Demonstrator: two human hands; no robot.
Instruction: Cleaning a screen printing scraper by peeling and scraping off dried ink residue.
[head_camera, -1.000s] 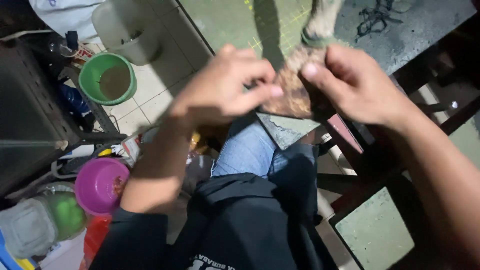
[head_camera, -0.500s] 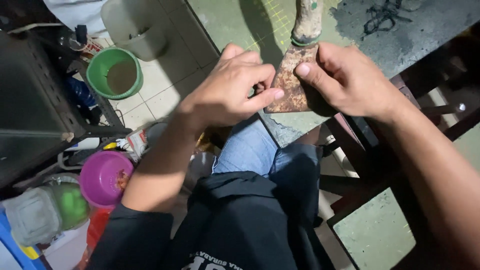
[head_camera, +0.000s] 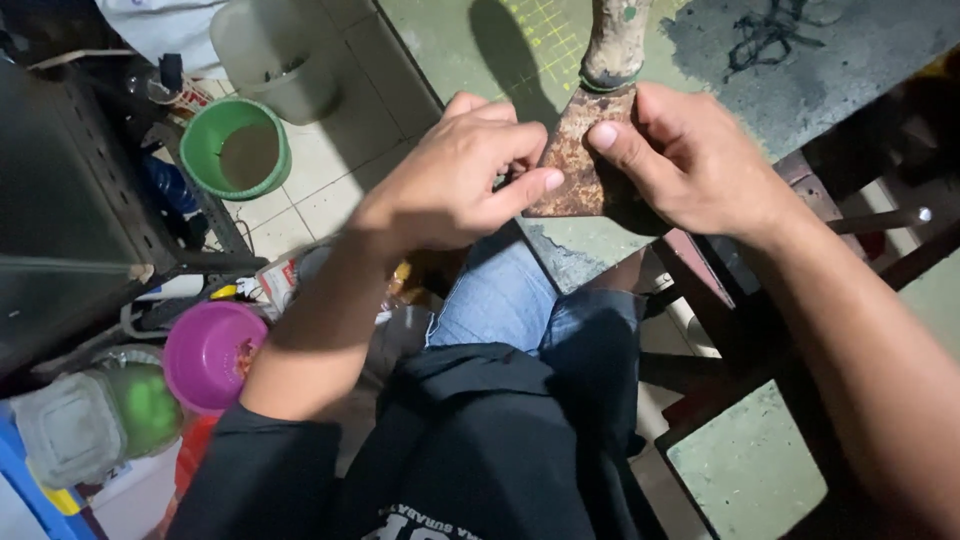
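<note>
Both hands (head_camera: 455, 180) (head_camera: 690, 160) pinch rusty scraper blade (head_camera: 575, 160) between them.

Both hands grip a rusty scraper blade (head_camera: 578, 160) whose worn handle (head_camera: 614, 40) points away from the person. The left hand (head_camera: 450, 180) pinches the blade's left edge; the right hand (head_camera: 690, 160) presses its thumb on the right edge. Below left, on the tiled floor (head_camera: 330, 170), stand a green bucket (head_camera: 210, 150) and a purple bowl (head_camera: 205, 355).

Two hands are seen, a left hand (head_camera: 450, 185) and a right hand (head_camera: 700, 165). One rusty scraper (head_camera: 580, 150) is counted, one green bucket (head_camera: 215, 135), one purple bowl (head_camera: 205, 355) and one pale bucket (head_camera: 270, 55).
</note>
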